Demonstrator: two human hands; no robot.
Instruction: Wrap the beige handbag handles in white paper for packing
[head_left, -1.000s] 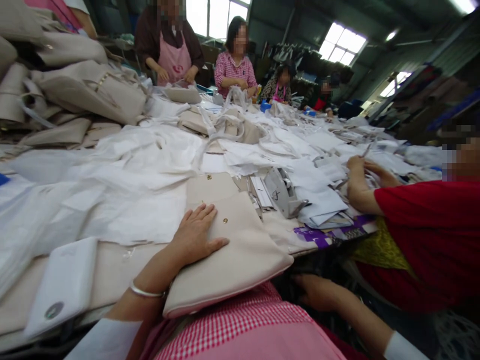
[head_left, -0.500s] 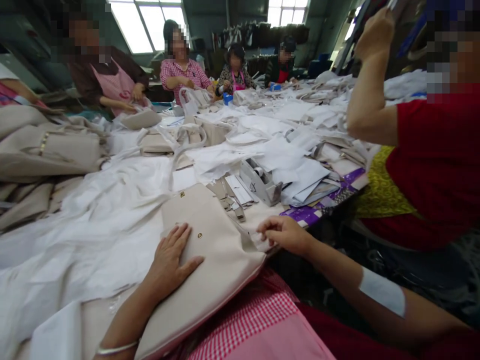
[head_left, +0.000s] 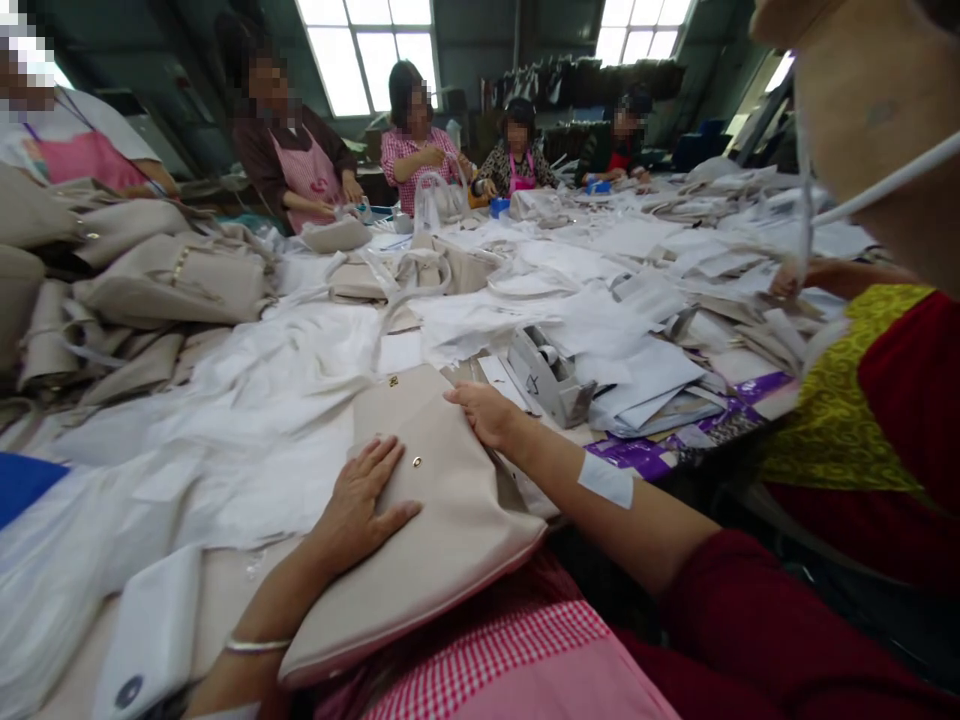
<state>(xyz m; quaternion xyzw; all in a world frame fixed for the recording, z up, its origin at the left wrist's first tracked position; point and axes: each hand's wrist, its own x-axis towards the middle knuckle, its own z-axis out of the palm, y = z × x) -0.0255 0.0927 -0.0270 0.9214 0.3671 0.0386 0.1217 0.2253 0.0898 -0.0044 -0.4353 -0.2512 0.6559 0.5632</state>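
A beige handbag (head_left: 442, 530) with small gold fittings lies slanted across the table edge and my lap, its flap facing up. My left hand (head_left: 367, 500) rests flat on its left side, fingers stretched out and thumb apart. At the flap's right edge, my right hand (head_left: 486, 412) is closed, with thumb and fingertips pinching the edge of the bag. Its fingers partly hide what lies behind. Just right of that hand stands a grey tape dispenser (head_left: 551, 375), with pale strips (head_left: 501, 378) beside it.
White wrapping sheets (head_left: 285, 370) cover much of the table. More beige bags (head_left: 172, 280) are piled at left. A white device (head_left: 150, 630) lies front left. A co-worker in red and yellow (head_left: 847, 400) sits close on the right; several other people work across the table.
My right hand has moved from beside the bag's lower right up to the flap's right edge and closed there. My left hand stays flat on the bag. The view has shifted left.
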